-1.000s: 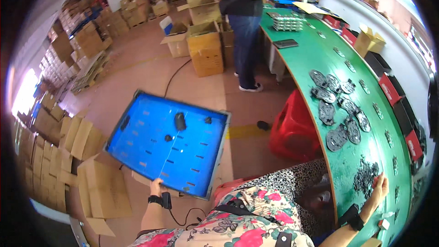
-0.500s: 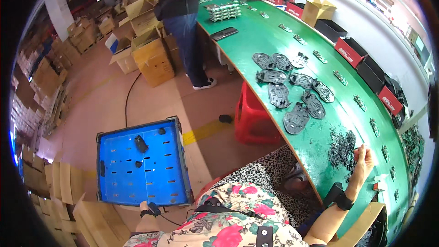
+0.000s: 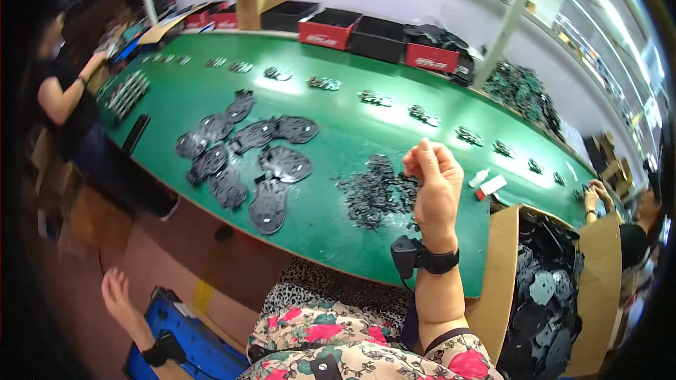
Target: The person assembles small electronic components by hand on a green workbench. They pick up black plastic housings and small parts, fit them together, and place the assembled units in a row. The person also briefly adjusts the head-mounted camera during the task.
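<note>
My right hand is raised above the green table, fingers curled together, and nothing shows between them. Just beneath and left of it lies a heap of small black parts. Further left, several flat black sole-shaped pieces are spread out. My left hand hangs low at the left with fingers apart and holds nothing. Its wrist lies over the blue plastic tray on the floor beside my knee.
A cardboard box full of black pieces stands at my right. Red and black boxes line the table's far edge. A small white bottle sits near my right hand. One person works at the left end, another at the right.
The view has swung from the floor up to the table. The blue tray has dropped to the lower left and my left hand no longer grips it. My right hand has lifted off the table.
</note>
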The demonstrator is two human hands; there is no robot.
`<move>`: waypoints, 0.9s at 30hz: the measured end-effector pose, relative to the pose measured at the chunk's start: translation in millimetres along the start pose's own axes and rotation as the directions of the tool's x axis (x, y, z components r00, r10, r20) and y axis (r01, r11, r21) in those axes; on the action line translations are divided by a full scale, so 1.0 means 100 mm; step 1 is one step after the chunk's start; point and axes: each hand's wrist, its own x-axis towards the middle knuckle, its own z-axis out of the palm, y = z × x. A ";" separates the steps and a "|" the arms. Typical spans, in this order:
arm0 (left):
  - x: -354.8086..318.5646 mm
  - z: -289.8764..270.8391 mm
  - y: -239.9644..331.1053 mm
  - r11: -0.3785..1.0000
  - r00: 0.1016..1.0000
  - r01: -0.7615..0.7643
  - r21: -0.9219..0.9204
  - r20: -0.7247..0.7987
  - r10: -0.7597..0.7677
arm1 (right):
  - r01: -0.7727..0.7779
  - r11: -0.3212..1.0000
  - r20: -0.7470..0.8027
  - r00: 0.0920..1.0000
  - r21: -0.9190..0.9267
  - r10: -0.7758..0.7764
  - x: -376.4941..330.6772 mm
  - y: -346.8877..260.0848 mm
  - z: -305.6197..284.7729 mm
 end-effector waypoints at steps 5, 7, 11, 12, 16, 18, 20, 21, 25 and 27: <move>-0.57 2.29 1.22 0.948 0.382 0.212 -0.239 0.913 0.145 | 0.190 0.950 -0.012 0.980 -0.246 -0.199 -0.07 -0.34 0.16; -0.85 2.79 1.31 0.920 -0.132 0.368 -0.132 0.972 0.193 | 0.163 0.976 -0.040 0.985 -0.146 -0.171 -0.08 -0.42 0.21; -1.45 3.26 1.54 0.898 -0.517 0.407 -0.165 0.769 0.376 | 0.106 0.983 -0.057 0.993 0.150 -0.098 -0.08 -0.73 0.27; -1.56 3.26 1.62 0.898 -0.564 0.398 -0.189 0.721 0.402 | 0.106 0.970 -0.055 0.994 0.218 -0.097 -0.08 -0.79 0.27; -1.92 3.12 1.74 0.790 -0.454 0.611 -0.047 0.797 0.399 | 0.354 0.928 -0.240 0.897 -0.113 -0.371 -0.18 -0.83 0.25; -2.06 3.04 1.75 0.781 -0.448 0.617 0.094 0.858 0.251 | 0.479 0.783 -0.244 0.767 -0.397 -0.593 -0.23 -0.78 0.15; -2.29 2.94 1.67 0.724 -0.330 0.689 0.036 0.904 0.270 | 0.513 0.484 -0.119 0.589 -0.709 -0.799 -0.26 -0.75 0.06; -2.34 2.92 1.65 0.715 -0.331 0.696 0.067 0.913 0.237 | 0.527 0.251 0.051 0.493 -0.812 -0.869 -0.27 -0.81 0.05; -2.43 2.82 1.81 0.580 -0.405 0.765 0.280 0.909 0.095 | 0.563 -0.191 0.441 0.350 -0.804 -0.826 -0.24 -0.96 0.08; -2.43 2.85 1.77 0.541 -0.427 0.790 0.291 0.893 0.144 | 0.590 -0.104 0.402 0.399 -0.800 -0.824 -0.24 -0.95 0.13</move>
